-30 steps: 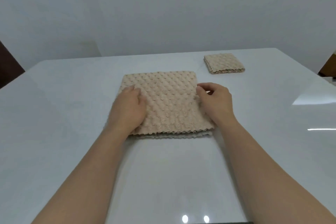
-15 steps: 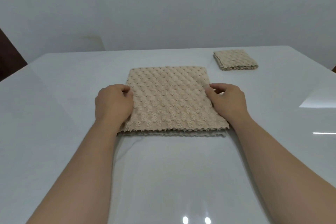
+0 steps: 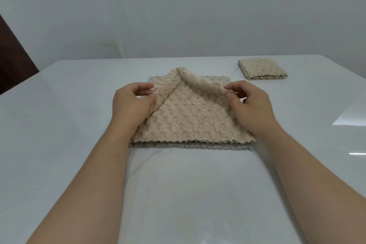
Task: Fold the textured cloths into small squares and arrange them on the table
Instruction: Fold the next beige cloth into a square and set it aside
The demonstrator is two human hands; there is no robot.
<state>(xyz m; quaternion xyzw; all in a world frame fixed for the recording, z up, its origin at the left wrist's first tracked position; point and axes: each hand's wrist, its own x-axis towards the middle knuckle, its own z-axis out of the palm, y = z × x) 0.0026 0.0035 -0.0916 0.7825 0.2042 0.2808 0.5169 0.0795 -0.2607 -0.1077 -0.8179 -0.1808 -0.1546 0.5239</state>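
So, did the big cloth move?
Yes: the far part of the big cloth has lifted up from the table, pinched by left hand and right hand.

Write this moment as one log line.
phase: folding | left hand: pinches cloth edge | right hand: pinches cloth edge | folded cloth: far right on table

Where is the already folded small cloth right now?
In the head view the folded cloth lies flat at the far right of the table, beyond the right hand and apart from the larger cloth that hand pinches.
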